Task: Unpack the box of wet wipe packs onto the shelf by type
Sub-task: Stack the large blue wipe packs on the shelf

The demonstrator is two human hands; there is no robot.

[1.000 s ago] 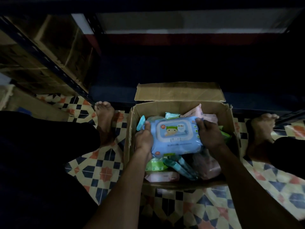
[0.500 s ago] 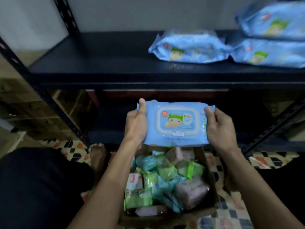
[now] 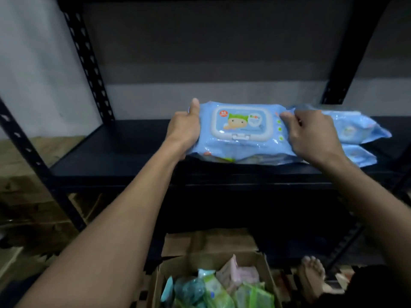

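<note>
A blue wet wipe pack (image 3: 241, 132) with a white flip lid lies on top of another blue pack on the dark shelf (image 3: 115, 152). My left hand (image 3: 183, 131) grips its left end, thumb up along the edge. My right hand (image 3: 311, 134) holds its right end with curled fingers. Two more blue packs (image 3: 355, 138) are stacked just to the right on the same shelf. Below, the open cardboard box (image 3: 264, 276) holds several green, teal and pink packs (image 3: 222, 285).
Black perforated shelf posts (image 3: 89, 63) stand at left and right. A lower shelf is dark under the board. My bare foot (image 3: 311, 276) rests on patterned floor tiles beside the box. Brown cartons (image 3: 26, 210) sit at the left.
Both hands lifted the blue pack out of the box, raised it to the shelf and set it on the blue pack lying there. The view tilted up.
</note>
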